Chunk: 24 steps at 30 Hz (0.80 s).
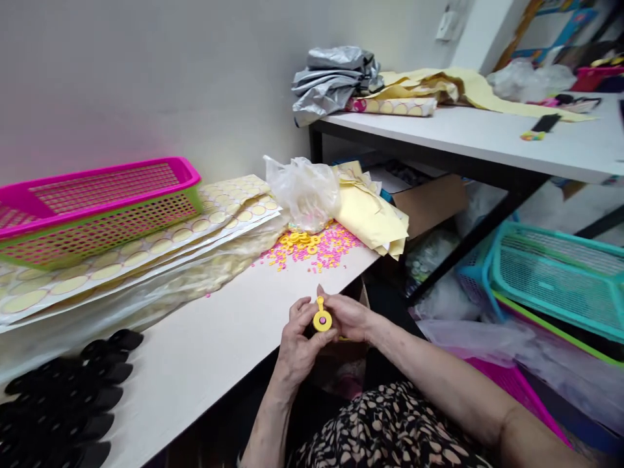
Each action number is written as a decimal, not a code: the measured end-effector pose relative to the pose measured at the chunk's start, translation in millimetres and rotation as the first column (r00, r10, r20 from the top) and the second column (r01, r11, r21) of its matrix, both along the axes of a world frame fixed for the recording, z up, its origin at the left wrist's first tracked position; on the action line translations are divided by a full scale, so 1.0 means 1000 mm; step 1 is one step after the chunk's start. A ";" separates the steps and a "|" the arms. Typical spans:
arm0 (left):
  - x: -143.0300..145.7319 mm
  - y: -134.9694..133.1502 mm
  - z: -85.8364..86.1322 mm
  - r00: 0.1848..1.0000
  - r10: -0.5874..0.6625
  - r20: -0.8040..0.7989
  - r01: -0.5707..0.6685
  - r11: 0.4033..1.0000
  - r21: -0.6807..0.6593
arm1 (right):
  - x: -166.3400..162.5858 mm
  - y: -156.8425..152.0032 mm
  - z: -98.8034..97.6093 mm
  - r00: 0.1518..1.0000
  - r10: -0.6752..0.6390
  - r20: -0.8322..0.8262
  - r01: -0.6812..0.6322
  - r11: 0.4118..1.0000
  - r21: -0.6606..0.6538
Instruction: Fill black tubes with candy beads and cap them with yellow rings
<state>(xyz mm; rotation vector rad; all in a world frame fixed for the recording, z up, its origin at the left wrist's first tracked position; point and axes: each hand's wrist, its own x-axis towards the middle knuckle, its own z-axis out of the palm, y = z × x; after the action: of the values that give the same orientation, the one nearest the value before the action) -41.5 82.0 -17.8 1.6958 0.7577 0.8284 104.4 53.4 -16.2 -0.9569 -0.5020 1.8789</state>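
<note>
Over the table's near edge, my left hand (297, 341) and my right hand (351, 317) meet with fingers curled round the same small item. It is a yellow ring-shaped plastic piece (322, 327) with a short tab pointing up and a pink dot in its centre. Its underside, and anything else between the palms, is hidden by my fingers. Farther back on the table lies a heap of yellow ring pieces (299, 243). Tiny pink pieces (336, 250) are scattered around that heap, some mixed with yellow ones.
A clear plastic bag (307, 188) and yellow paper sheets (373, 211) lie behind the pieces. On the left are a pink-and-green basket (121, 214), sticker sheets (160, 250) and rows of black pieces (68, 390). Turquoise baskets (560, 273) stand at right, below a second table (487, 140).
</note>
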 end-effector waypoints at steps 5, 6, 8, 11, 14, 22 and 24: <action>-0.017 -0.025 -0.016 0.994 -0.104 -0.022 0.103 0.995 -0.010 | -0.001 -0.031 -0.021 0.979 0.176 -0.105 -0.166 0.982 0.095; -0.018 -0.031 -0.018 0.994 -0.112 -0.013 0.112 0.994 -0.010 | 0.000 -0.037 -0.022 0.977 0.190 -0.095 -0.179 0.977 0.112; -0.018 -0.042 -0.020 0.992 -0.129 0.001 0.129 0.992 0.008 | 0.005 -0.048 -0.022 0.981 0.187 -0.053 -0.178 0.974 0.137; -0.017 -0.054 -0.015 0.988 -0.155 0.000 0.155 0.984 0.087 | 0.009 -0.057 -0.017 0.985 0.170 0.007 -0.169 0.975 0.145; -0.019 -0.061 -0.010 0.983 -0.184 -0.018 0.184 0.971 0.153 | 0.010 -0.064 -0.010 0.976 0.214 0.042 -0.218 0.964 0.154; -0.019 -0.072 0.000 0.952 -0.289 -0.099 0.304 0.927 0.218 | 0.008 -0.087 -0.001 0.966 0.230 0.114 -0.252 0.937 0.244; -0.015 -0.076 0.002 0.947 -0.302 -0.113 0.321 0.919 0.229 | 0.010 -0.090 -0.002 0.963 0.230 0.137 -0.259 0.932 0.255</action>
<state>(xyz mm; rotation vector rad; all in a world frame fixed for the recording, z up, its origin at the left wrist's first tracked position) -57.0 6.3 -15.9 2.0149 0.4275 0.6559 114.4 -36.6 -18.6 -0.8412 -0.9545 1.9216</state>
